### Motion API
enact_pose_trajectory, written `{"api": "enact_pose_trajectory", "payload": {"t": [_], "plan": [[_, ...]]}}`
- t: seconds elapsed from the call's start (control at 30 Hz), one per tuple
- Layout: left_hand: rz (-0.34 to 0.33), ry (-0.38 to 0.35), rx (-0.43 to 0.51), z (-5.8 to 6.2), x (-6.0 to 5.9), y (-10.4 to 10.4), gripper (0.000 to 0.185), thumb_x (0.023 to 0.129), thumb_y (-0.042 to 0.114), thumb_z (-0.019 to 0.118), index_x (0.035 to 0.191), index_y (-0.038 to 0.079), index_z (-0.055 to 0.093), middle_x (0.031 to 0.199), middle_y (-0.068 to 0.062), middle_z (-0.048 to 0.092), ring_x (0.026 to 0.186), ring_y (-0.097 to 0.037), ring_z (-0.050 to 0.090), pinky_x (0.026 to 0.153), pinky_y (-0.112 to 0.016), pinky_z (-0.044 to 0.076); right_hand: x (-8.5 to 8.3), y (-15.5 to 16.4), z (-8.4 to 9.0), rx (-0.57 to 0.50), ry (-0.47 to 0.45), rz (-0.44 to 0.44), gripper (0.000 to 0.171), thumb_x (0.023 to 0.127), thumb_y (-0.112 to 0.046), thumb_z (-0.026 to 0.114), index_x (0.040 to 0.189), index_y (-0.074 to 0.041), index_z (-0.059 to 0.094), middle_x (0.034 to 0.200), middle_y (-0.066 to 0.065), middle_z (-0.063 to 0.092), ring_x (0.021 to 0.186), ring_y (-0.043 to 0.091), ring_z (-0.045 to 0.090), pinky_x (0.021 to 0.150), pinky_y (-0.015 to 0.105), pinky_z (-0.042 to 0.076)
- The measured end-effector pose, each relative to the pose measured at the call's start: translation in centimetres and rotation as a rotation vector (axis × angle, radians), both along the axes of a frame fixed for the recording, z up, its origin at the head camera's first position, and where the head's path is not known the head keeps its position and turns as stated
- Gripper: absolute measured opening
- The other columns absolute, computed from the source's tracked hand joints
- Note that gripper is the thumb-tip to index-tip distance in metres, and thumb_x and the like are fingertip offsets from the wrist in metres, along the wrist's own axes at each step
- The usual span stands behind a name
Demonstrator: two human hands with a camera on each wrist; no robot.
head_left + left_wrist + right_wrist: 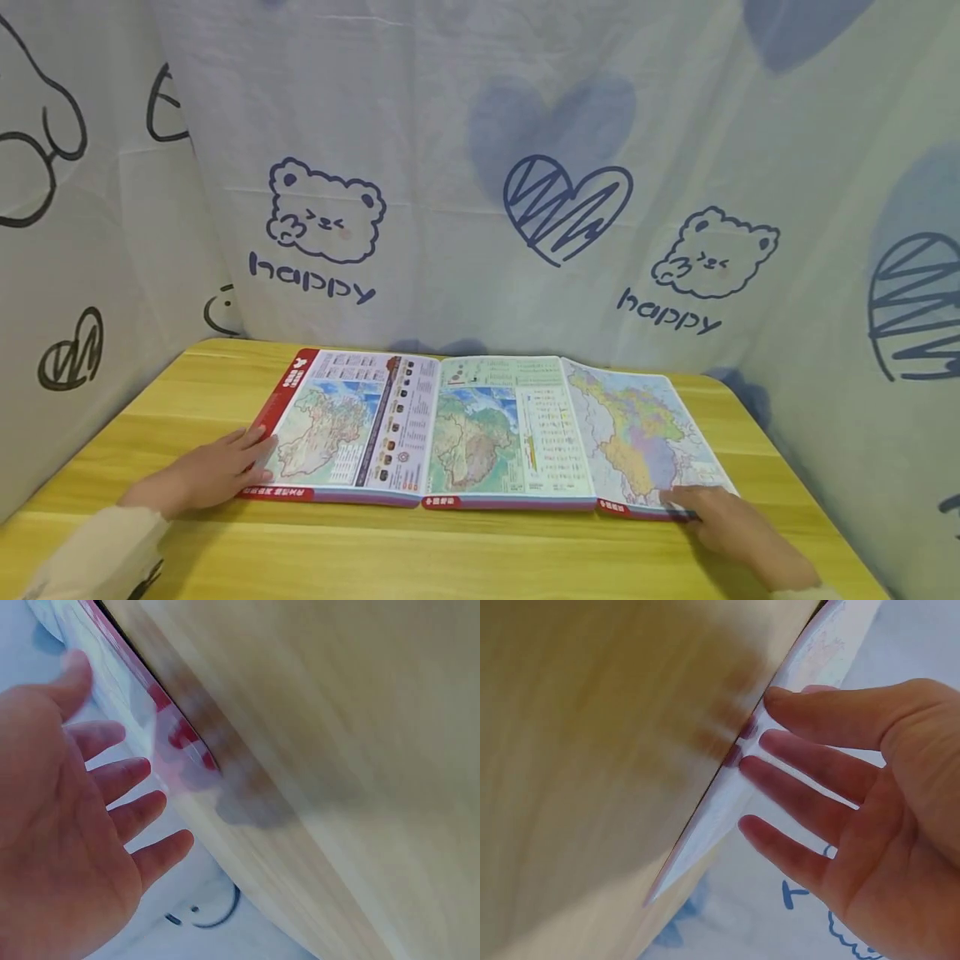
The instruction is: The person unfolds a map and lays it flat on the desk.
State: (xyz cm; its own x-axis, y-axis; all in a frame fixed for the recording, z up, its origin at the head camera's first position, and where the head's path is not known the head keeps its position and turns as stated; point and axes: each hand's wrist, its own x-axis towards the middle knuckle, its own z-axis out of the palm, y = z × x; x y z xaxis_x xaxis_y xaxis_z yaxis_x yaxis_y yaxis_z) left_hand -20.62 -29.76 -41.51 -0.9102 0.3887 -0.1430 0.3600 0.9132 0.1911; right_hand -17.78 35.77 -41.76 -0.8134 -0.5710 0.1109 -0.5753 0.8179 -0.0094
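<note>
A three-panel fold-out map (480,433) lies spread on the wooden table. Coloured maps and small print cover its panels, and a red strip runs down its left side. At the lower left corner is my left hand (221,471), its fingers reaching to the red strip. The left wrist view shows this hand (82,817) palm-on with fingers spread and holding nothing. My right hand (723,521) is at the lower right edge of the right panel. In the right wrist view its fingers (802,776) are mostly straight beside the sheet's edge; whether they touch it I cannot tell.
The yellow wood-grain table (420,554) extends in front of the map and to both sides. Behind it hangs a pale curtain (450,275) printed with bears and hearts, and more of this cloth closes in the left and right sides.
</note>
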Motion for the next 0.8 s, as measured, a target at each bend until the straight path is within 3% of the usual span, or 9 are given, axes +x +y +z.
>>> {"api": "enact_pose_trajectory", "payload": {"t": [0.13, 0.37, 0.6, 0.7, 0.8], "plan": [[0.017, 0.002, 0.060, -0.1, 0.5, 1.6, 0.085, 0.087, 0.055, 0.062, 0.143, -0.004, 0.040, 0.145, -0.032, 0.035, 0.131, -0.056, 0.028, 0.100, -0.068, 0.028, -0.2, -0.7, 0.4, -0.020, -0.063, -0.011, 0.031, 0.079, 0.002, 0.072, 0.109, 0.001, 0.070, 0.101, 0.015, 0.070, 0.092, 0.035, 0.066, 0.079, 0.049, 0.053], [-0.075, 0.184, 0.048, 0.0, 1.6, 4.5, 0.102, 0.075, 0.073, 0.061, 0.145, 0.001, 0.041, 0.149, -0.025, 0.036, 0.135, -0.049, 0.027, 0.105, -0.068, 0.017, -0.2, -2.7, 0.7, -0.072, -0.219, -0.043, 0.041, 0.090, -0.022, 0.067, 0.122, 0.005, 0.063, 0.114, 0.029, 0.063, 0.103, 0.046, 0.060, 0.083, 0.056, 0.049], [-0.124, 0.331, 0.014, -0.1, 1.5, 7.5, 0.107, 0.070, 0.081, 0.056, 0.145, 0.005, 0.044, 0.150, -0.021, 0.035, 0.137, -0.047, 0.026, 0.106, -0.067, 0.019, 0.1, -5.7, 0.3, -0.090, -0.172, -0.069, 0.072, 0.087, -0.052, 0.065, 0.134, 0.001, 0.054, 0.131, 0.031, 0.052, 0.118, 0.050, 0.049, 0.088, 0.062, 0.045], [-0.136, 0.380, 0.029, -0.1, 1.3, 8.9, 0.106, 0.069, 0.081, 0.057, 0.144, 0.006, 0.045, 0.151, -0.020, 0.034, 0.139, -0.045, 0.023, 0.107, -0.066, 0.018, 0.0, -7.3, 0.3, -0.082, -0.137, -0.066, 0.079, 0.086, -0.057, 0.063, 0.140, -0.001, 0.049, 0.139, 0.030, 0.045, 0.127, 0.051, 0.041, 0.094, 0.062, 0.040], [-0.152, 0.439, 0.028, 0.0, 1.0, 10.4, 0.104, 0.069, 0.080, 0.058, 0.143, 0.008, 0.048, 0.151, -0.018, 0.035, 0.140, -0.044, 0.023, 0.109, -0.064, 0.017, -0.2, -9.1, 0.5, -0.088, -0.160, -0.101, 0.082, 0.087, -0.062, 0.057, 0.145, -0.005, 0.044, 0.146, 0.028, 0.037, 0.134, 0.049, 0.031, 0.102, 0.062, 0.032]]}}
